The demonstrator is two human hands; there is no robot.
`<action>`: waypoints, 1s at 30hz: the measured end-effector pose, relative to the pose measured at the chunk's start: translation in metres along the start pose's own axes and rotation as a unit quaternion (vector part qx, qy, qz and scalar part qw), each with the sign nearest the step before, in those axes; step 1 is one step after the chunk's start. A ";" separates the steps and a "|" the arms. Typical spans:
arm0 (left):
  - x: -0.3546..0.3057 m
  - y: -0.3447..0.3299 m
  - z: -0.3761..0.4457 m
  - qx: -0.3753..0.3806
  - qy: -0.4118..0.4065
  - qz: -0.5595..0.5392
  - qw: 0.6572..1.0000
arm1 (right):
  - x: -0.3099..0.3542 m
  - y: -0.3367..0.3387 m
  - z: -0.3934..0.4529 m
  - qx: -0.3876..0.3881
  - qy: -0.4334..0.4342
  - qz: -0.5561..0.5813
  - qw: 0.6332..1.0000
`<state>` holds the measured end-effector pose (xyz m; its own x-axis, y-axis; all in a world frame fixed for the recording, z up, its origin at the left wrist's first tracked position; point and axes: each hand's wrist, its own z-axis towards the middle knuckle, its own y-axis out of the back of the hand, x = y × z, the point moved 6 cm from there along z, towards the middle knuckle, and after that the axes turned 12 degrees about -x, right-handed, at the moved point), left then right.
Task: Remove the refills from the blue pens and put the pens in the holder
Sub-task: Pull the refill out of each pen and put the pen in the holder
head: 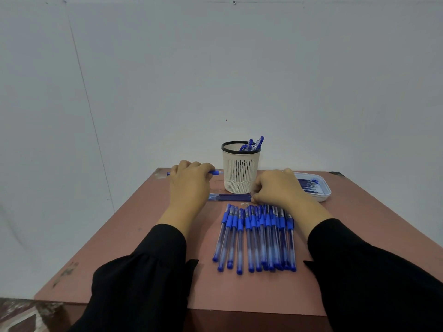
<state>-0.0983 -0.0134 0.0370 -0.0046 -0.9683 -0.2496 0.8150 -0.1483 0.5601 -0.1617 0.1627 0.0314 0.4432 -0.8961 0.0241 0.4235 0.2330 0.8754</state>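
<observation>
A white mesh pen holder with a black rim stands at the table's far middle, with a few blue pens poking out. My left hand grips a blue pen that lies sideways, left of the holder. A few dark blue refills lie crosswise in front of the holder, and my right hand pinches their right end. Several capped blue pens lie in a row nearer to me.
A white tray holding several refills sits at the far right of the reddish-brown table. A pale wall stands right behind the table. My black sleeves cover the near edge.
</observation>
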 end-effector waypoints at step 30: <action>-0.031 -0.015 -0.013 0.059 -0.064 -0.035 0.996 | -0.111 -0.002 -0.004 0.037 -0.165 -0.040 0.985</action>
<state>-0.1024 0.0217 0.0262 -0.1379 -0.9715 -0.1928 0.7371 -0.2307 0.6352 -0.2085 0.2628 0.0254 0.1252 -0.9873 0.0976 0.3829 0.1388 0.9133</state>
